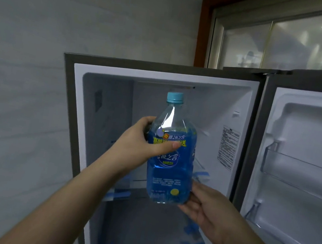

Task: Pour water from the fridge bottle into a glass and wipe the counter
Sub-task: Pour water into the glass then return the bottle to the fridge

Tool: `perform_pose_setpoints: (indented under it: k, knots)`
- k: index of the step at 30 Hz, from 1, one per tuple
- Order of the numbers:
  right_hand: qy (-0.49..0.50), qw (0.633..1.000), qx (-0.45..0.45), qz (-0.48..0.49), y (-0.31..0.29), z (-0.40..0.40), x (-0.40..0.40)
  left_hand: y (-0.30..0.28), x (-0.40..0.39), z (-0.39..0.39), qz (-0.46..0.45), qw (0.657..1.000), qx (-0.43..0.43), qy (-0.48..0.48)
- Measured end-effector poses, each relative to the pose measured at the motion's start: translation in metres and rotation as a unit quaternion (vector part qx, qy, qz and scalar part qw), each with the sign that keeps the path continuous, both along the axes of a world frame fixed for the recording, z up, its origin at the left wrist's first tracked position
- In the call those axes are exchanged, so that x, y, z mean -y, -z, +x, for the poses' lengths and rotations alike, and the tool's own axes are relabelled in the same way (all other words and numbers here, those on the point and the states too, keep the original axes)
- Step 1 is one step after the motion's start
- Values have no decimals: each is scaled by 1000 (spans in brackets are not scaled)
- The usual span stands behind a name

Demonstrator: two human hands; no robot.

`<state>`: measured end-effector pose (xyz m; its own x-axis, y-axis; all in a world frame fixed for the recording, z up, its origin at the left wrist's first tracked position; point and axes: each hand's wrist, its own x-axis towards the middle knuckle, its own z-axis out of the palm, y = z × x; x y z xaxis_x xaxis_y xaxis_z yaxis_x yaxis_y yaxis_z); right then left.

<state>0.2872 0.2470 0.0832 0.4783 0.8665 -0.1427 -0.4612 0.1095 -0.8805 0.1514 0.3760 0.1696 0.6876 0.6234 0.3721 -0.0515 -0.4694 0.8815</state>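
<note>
Firmly clasped around the bottle (172,154): left hand (142,146) wrapped about the upper body at label height, thumb laid across the front of the blue label, fingers hidden round the back. Right hand (204,205) cupped under and beside the base, palm up, touching the lower right corner, more a support than a full clasp. Both grips loaded, then, neither released.

Held upright between the two hands, in mid-air, in front of the open fridge (162,76) at the level of the upper compartment; light blue cap (175,97) on top and screwed in place, as far as can be told. Not resting on any shelf. Clear upper part, blue wrap below; liquid level hard to read through the label.

Step in hand, by the look of it: fetching the bottle out of the fridge, the very start of the task. No glass, cloth or table anywhere in view, so pouring and wiping not yet begun.

Next move probably calling for: carrying the bottle clear of the fridge, keeping it upright, freeing one hand to swing the door (300,163) on the right shut, then turning toward wherever the glass stands and loosening the cap.
</note>
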Motion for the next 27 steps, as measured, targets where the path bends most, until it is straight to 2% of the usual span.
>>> perform_pose_setpoints:
  k: [10,15,27]
  knots:
    - [-37,999,-10,15,30,77,-61,36,-35,68,-25,997,44,-57]
    - [-47,999,-9,6,55,94,-101,62,-71,83,-16,996,34,-83]
    - [3,998,55,1,77,115,-193,88,-156,106,-11,996,19,-90]
